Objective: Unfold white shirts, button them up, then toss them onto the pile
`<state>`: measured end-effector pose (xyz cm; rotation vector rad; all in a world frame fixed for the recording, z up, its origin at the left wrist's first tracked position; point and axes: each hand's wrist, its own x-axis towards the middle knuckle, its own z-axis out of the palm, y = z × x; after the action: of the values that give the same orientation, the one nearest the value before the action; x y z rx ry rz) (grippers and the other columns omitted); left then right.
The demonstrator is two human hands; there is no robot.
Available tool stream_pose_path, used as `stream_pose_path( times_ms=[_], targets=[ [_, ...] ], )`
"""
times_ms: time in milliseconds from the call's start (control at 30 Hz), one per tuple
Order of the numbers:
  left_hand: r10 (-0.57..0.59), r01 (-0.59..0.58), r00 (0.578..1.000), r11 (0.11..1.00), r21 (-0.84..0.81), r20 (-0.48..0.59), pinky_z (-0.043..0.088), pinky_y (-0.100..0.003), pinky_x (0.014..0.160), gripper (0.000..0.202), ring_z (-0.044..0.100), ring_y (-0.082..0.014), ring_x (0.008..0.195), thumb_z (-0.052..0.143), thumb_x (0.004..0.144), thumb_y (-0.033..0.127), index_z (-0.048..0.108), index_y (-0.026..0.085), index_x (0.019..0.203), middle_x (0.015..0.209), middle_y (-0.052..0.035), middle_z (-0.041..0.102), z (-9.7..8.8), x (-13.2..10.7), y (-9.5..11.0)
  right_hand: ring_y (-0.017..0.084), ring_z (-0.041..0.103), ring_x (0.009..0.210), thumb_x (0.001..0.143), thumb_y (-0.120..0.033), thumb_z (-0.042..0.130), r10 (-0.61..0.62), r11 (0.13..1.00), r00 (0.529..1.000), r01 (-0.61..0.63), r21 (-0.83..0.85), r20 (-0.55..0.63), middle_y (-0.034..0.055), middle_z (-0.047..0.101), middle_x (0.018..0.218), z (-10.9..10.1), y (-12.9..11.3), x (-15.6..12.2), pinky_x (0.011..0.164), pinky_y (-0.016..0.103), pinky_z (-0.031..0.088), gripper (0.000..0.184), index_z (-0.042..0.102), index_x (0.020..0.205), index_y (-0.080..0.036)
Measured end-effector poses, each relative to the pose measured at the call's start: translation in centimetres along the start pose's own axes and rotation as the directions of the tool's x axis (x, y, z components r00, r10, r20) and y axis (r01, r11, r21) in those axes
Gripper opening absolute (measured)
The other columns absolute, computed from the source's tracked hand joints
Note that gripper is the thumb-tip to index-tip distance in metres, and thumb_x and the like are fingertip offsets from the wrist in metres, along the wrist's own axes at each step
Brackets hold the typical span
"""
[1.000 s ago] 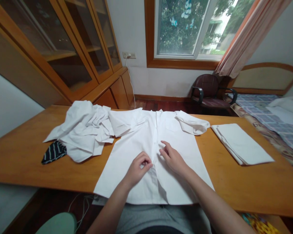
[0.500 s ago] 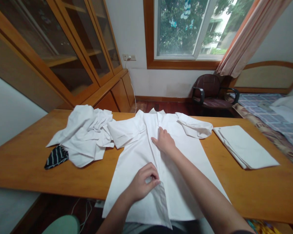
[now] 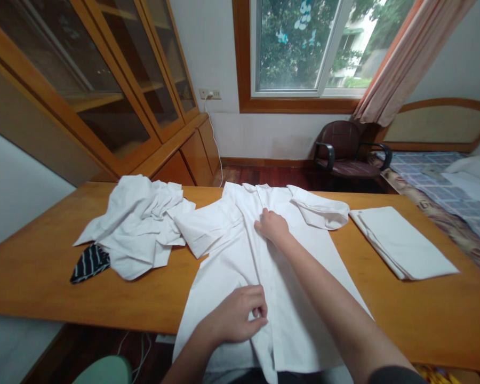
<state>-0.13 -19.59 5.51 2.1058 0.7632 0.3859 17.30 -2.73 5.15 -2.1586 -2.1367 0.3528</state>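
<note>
A white short-sleeved shirt [image 3: 316,277] lies spread on the table, its collar at the far edge and its hem hanging over the near edge. My left hand [image 3: 242,314] pinches the shirt's front edge low down, and the cloth below it drops in a fold. Higher up, my right hand [image 3: 272,225] closes on the front strip just below the collar. The fingertips of that hand are partly hidden. The left sleeve lies bunched outward, while the right sleeve is folded over itself.
A crumpled heap of white cloth [image 3: 138,224] lies at the left, with a dark striped piece [image 3: 90,263] sticking out. A folded white garment [image 3: 404,242] lies at the right of the wooden table [image 3: 152,301]. Beyond stand an armchair [image 3: 340,149] and a glass-fronted cabinet [image 3: 156,133].
My left hand has moved slightly down and toward me, drawing the shirt's front edge along. The collar and left sleeve have shifted a little toward me. My right hand stays near the upper front.
</note>
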Motion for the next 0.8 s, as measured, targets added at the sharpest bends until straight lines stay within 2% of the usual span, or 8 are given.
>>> stream_pose_path(
  times_ms=[133,300,400,467,567,633,700,800],
  targets=[
    [0.04,-0.044,0.997,0.997,-0.056,-0.063,0.041,-0.025,0.068,0.011,0.056,-0.0151,0.075,0.067,0.078,0.013,0.058,0.019,0.076,0.078,-0.001,0.058,0.5,-0.1,0.0,0.033,0.066,0.098,0.087,-0.051,0.055,0.047,0.997,0.999,-0.048,0.067,0.022,0.021,0.069,0.105,-0.1,0.4,0.8,0.082,0.039,0.048,0.049,0.064,0.115,-0.011],
    [0.105,-0.123,0.979,0.988,-0.093,-0.176,0.043,-0.028,0.068,0.009,0.056,-0.0168,0.074,0.062,0.086,0.02,0.059,0.018,0.078,0.077,-0.0045,0.058,1.2,-0.2,-0.1,0.025,0.067,0.086,0.085,-0.034,0.057,0.018,0.985,1.0,-0.02,0.17,0.013,0.0141,0.072,0.092,0.5,0.8,1.3,0.073,0.03,0.045,0.024,0.072,0.088,-0.016],
    [0.126,-0.143,0.965,0.988,-0.06,-0.228,0.046,-0.031,0.071,0.008,0.057,-0.0186,0.079,0.061,0.088,0.021,0.06,0.018,0.08,0.08,-0.0063,0.06,1.5,-0.2,-0.1,0.02,0.063,0.076,0.086,-0.029,0.052,0.015,0.97,0.998,0.001,0.241,-0.062,0.0087,0.07,0.081,0.4,1.0,1.2,0.066,0.026,0.039,0.021,0.07,0.08,-0.017],
    [0.134,-0.145,0.948,0.989,-0.018,-0.29,0.048,-0.034,0.078,0.007,0.058,-0.0205,0.086,0.058,0.091,0.022,0.064,0.019,0.09,0.087,-0.0083,0.062,1.6,-0.1,-0.4,0.018,0.059,0.073,0.088,-0.028,0.047,0.021,0.961,0.991,0.015,0.277,-0.129,0.0061,0.068,0.078,0.0,1.0,1.0,0.064,0.025,0.037,0.024,0.066,0.078,-0.018],
    [0.108,-0.096,0.889,0.994,0.05,-0.446,0.05,-0.04,0.09,0.024,0.058,-0.0232,0.103,0.054,0.095,0.023,0.061,0.021,0.118,0.107,-0.0114,0.062,1.5,-0.1,-1.2,0.015,0.053,0.069,0.087,-0.028,0.046,0.003,0.916,0.962,0.107,0.386,-0.272,0.0024,0.061,0.072,-1.2,0.7,0.7,0.064,0.025,0.034,0.023,0.057,0.07,-0.019],
    [0.079,-0.028,0.833,0.995,0.1,-0.548,0.048,-0.043,0.1,0.038,0.054,-0.0249,0.118,0.054,0.096,0.024,0.052,0.023,0.134,0.123,-0.0127,0.057,1.0,0.1,-1.9,0.014,0.048,0.064,0.085,-0.03,0.05,-0.032,0.81,0.916,0.258,0.526,-0.399,-0.0009,0.053,0.065,-2.4,0.1,0.3,0.063,0.025,0.032,0.024,0.049,0.063,-0.02],
    [0.046,0.054,0.784,0.988,0.143,-0.619,0.042,-0.048,0.109,0.052,0.046,-0.0269,0.131,0.056,0.095,0.027,0.04,0.027,0.145,0.139,-0.0132,0.048,0.3,0.5,-2.5,0.013,0.043,0.061,0.084,-0.033,0.053,-0.067,0.634,0.869,0.417,0.652,-0.49,-0.0034,0.045,0.061,-3.9,-0.8,-0.4,0.062,0.025,0.031,0.028,0.043,0.061,-0.021],
    [0.018,0.154,0.715,0.971,0.183,-0.699,0.037,-0.052,0.114,0.077,0.032,-0.0308,0.143,0.063,0.092,0.035,0.019,0.028,0.155,0.154,-0.0147,0.031,-1.0,1.6,-3.3,0.013,0.039,0.062,0.085,-0.038,0.057,-0.121,0.358,0.863,0.498,0.79,-0.49,-0.0046,0.041,0.063,-6.5,-2.7,-2.4,0.062,0.025,0.031,0.032,0.042,0.062,-0.021]
  ],
)
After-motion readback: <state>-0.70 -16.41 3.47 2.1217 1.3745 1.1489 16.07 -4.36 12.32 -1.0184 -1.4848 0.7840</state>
